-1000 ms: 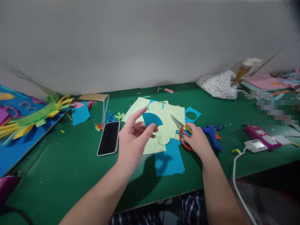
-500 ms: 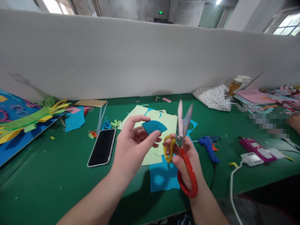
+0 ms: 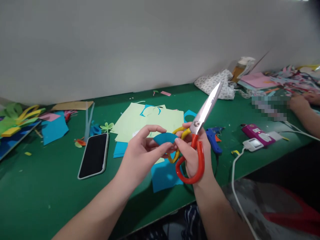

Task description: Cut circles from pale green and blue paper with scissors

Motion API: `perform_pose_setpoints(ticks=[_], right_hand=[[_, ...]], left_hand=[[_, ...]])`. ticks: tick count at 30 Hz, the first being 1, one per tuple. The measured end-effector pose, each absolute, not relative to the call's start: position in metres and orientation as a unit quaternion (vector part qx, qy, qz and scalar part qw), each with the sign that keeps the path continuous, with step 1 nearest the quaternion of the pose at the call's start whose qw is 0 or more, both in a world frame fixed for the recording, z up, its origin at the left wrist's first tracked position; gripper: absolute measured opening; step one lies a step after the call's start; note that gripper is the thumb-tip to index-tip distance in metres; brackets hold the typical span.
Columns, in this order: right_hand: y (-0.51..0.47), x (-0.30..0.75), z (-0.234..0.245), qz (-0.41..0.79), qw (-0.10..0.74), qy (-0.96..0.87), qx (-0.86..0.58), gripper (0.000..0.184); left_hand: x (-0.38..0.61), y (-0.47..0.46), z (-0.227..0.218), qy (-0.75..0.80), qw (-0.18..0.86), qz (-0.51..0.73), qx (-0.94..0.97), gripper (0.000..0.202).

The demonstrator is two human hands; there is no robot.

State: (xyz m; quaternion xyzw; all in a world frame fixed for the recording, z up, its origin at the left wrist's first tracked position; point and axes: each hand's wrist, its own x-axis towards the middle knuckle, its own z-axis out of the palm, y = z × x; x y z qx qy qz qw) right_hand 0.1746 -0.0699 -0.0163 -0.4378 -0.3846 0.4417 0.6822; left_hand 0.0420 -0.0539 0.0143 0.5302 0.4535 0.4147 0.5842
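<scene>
My left hand (image 3: 141, 153) pinches a small blue paper piece (image 3: 165, 138) between thumb and fingers, above the green table (image 3: 50, 193). My right hand (image 3: 193, 151) grips red and yellow handled scissors (image 3: 197, 133), blades closed and pointing up to the right; its thumb tip also touches the blue piece. Beneath both hands lie pale green paper sheets (image 3: 140, 120) and a blue sheet with a cut-out (image 3: 162, 176).
A black phone (image 3: 93, 155) lies left of my hands. A blue glue gun (image 3: 212, 136), a purple device (image 3: 255, 133) and a white charger with cable (image 3: 251, 145) sit to the right. Coloured paper scraps (image 3: 53, 126) are at the left; another person's hand (image 3: 300, 103) is at far right.
My right hand lifted the scissors from the table and brought them to the blue piece; the blades opened, then closed. My left hand lowered slightly with the piece.
</scene>
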Motion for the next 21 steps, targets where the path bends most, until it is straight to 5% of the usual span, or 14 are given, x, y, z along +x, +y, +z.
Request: perform_pose_setpoints(ticks=[14,21], right_hand=[[-0.0680,0.1800,-0.0175,0.455,0.694,-0.366,-0.421,0.032],[-0.0665,0.1796,-0.0175,0.443,0.697,-0.358,-0.436,0.032]], left_hand=[[0.0404,-0.0503,0.0067,0.467,0.543,0.426,0.553,0.043],[0.0432,-0.0514,0.0073,0.464,0.560,0.429,0.535,0.033]])
